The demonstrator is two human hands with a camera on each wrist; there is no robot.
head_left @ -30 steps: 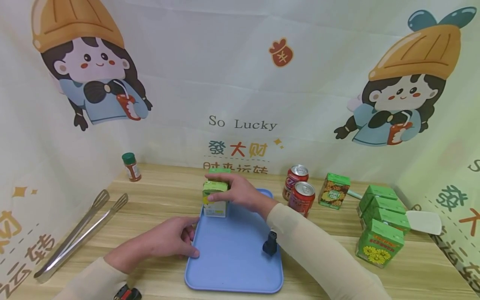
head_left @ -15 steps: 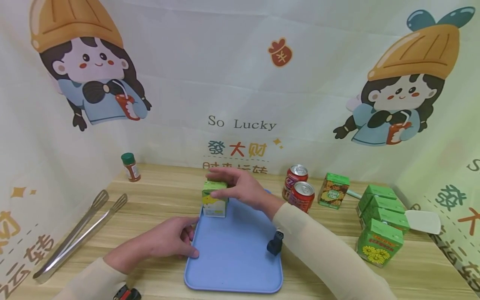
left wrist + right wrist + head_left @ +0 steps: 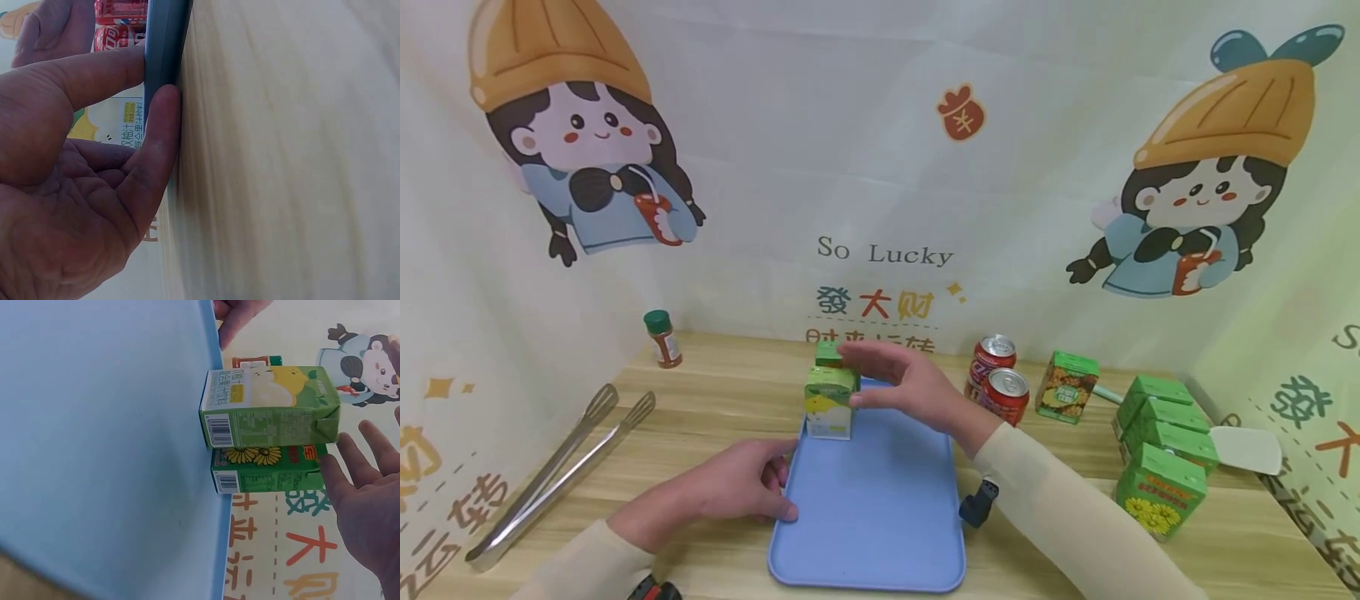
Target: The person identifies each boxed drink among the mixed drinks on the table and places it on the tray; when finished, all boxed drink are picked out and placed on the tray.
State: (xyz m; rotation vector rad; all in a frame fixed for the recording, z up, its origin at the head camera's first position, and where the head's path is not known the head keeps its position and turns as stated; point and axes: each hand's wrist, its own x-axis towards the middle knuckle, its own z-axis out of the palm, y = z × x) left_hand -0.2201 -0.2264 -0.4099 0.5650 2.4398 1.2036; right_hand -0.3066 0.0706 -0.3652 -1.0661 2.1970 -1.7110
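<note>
A blue tray (image 3: 868, 525) lies on the table with its left rim in my left hand (image 3: 730, 487). In the left wrist view, the thumb and fingers pinch that tray edge (image 3: 164, 53) from both sides. A pale green-and-white juice carton (image 3: 829, 406) stands upright at the tray's far left corner. Right behind it stands a darker green drink carton (image 3: 828, 355), printed with yellow flowers in the right wrist view. My right hand (image 3: 910, 387) is just right of the two cartons, fingers extended and holding nothing. In the right wrist view its fingertips are close to the carton tops; whether they touch is unclear.
Two red cans (image 3: 1004, 395) and a brown-and-green carton (image 3: 1067, 386) stand right of the tray. Several green cartons (image 3: 1161, 487) form a row farther right, beside a white spatula (image 3: 1247, 444). Metal tongs (image 3: 557, 475) and a green-capped spice jar (image 3: 662, 339) are on the left.
My right hand has let go of the pale green carton and drawn back to the right, uncovering the carton behind. The left hand stays on the tray rim.
</note>
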